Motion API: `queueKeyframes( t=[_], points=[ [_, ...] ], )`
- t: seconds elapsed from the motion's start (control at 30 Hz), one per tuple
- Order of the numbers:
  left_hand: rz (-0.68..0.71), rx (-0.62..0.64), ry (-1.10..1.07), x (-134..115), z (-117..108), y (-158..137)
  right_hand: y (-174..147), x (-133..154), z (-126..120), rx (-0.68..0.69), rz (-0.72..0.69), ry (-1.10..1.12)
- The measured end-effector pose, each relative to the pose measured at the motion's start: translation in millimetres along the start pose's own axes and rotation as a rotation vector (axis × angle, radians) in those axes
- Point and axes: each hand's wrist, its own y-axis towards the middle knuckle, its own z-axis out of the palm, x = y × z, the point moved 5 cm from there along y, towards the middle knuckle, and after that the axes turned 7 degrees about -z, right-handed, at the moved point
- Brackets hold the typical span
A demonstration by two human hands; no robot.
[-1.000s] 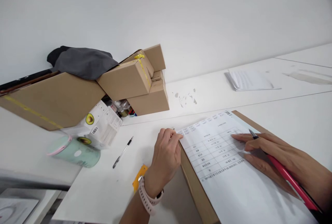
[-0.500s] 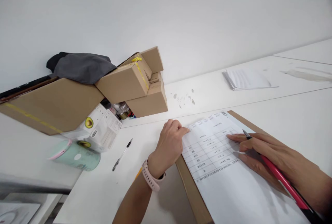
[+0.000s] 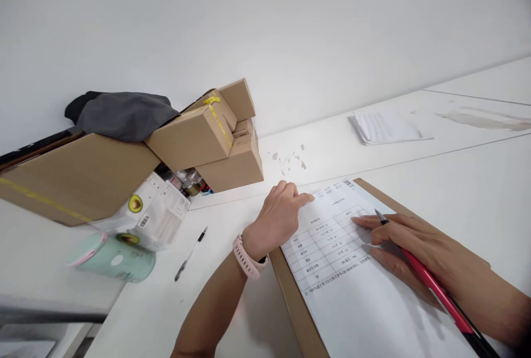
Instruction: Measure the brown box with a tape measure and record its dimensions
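Note:
A printed sheet with a table [image 3: 332, 314] lies on a brown board [image 3: 286, 297] on the white desk. My left hand [image 3: 280, 211], a pink-strapped watch [image 3: 246, 261] on its wrist, is over the sheet's upper left part. Its fingers are curled, except one that points right at the top printed lines; its palm side is hidden. Above the sheet's right half, my right hand [image 3: 427, 247] has a red and black pen [image 3: 431, 286] between its fingers. The pen's metal tip points up and left, past the knuckles, while the fingertips rest near the table's right column.
Another pen [image 3: 191, 254] lies on the desk at left, near a green zipped pouch [image 3: 124, 258] and an avocado-printed white box [image 3: 153, 208]. Cardboard boxes [image 3: 232, 167] stand against the wall, a dark cloth [image 3: 126, 114] over some. A paper stack [image 3: 385, 127] lies at the back right.
My left hand has slid right and slightly up along the sheet's top lines. My right hand keeps the pen in nearly the same place on the sheet. The whole view has shifted slightly.

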Motion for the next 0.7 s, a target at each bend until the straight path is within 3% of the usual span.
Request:
queueKeyframes(
  t=[0.33, 0.7],
  points=[
    [0.033, 0.075, 0.074, -11, 6, 26, -2, 1, 0, -0.018, -0.014, -0.027],
    [0.074, 0.100, 0.106, -26, 11, 47, 1, 5, -3, -0.015, 0.059, 0.021]
  ],
)
